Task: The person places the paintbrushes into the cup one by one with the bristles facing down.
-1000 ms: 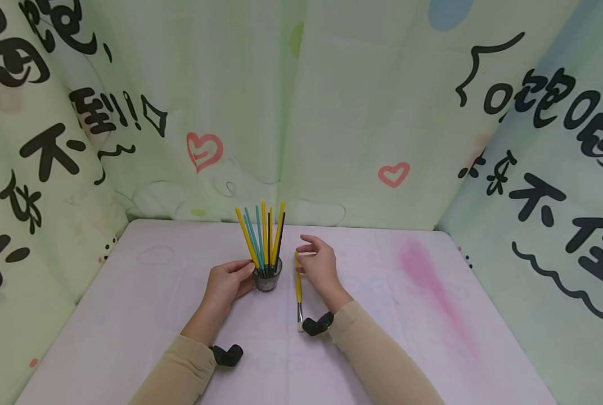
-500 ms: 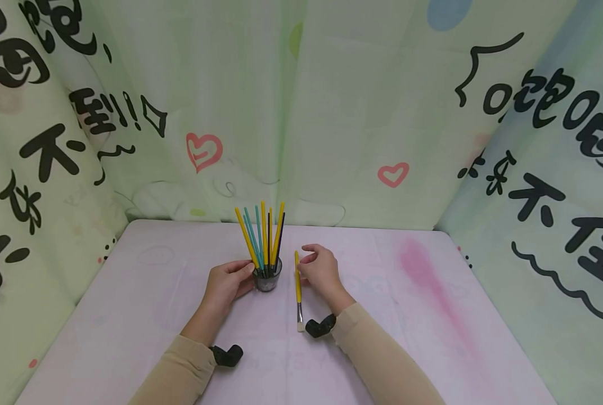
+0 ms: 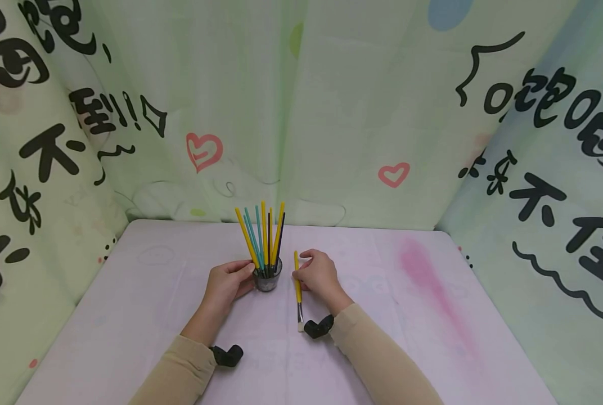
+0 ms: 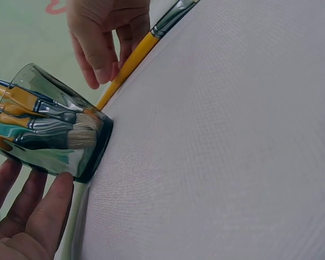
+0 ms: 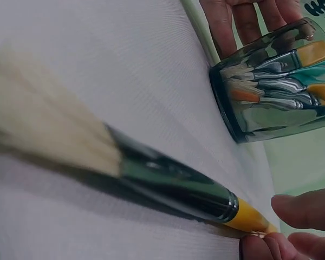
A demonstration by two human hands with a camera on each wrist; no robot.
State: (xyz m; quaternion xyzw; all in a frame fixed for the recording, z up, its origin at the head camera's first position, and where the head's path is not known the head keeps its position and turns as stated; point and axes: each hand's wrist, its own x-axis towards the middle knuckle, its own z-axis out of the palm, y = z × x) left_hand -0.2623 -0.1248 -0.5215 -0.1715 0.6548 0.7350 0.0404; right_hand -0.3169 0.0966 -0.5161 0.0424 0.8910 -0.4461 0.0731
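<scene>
A clear glass (image 3: 266,283) stands upright on the table, holding several paintbrushes (image 3: 263,239) bristles down, with yellow, teal and black handles. My left hand (image 3: 226,281) holds the glass by its left side, thumb near the rim; the left wrist view shows its fingers (image 4: 57,203) along the side. One yellow-handled paintbrush (image 3: 298,292) lies on the table right of the glass, pale bristles toward me. My right hand (image 3: 318,274) is over its handle. In the right wrist view the thumb (image 5: 303,210) stands apart from the handle while a fingertip (image 5: 254,248) touches it.
The table (image 3: 144,315) has a pale pink cover with a darker pink streak toward the right. Behind it and at both sides hang light green curtains (image 3: 342,112) with black lettering and heart outlines. A black wrist camera (image 3: 228,355) sits at each cuff.
My right hand has come down toward the loose paintbrush, its fingers now across the handle. The handle's far end has shifted very slightly left. My left hand and the glass stay put.
</scene>
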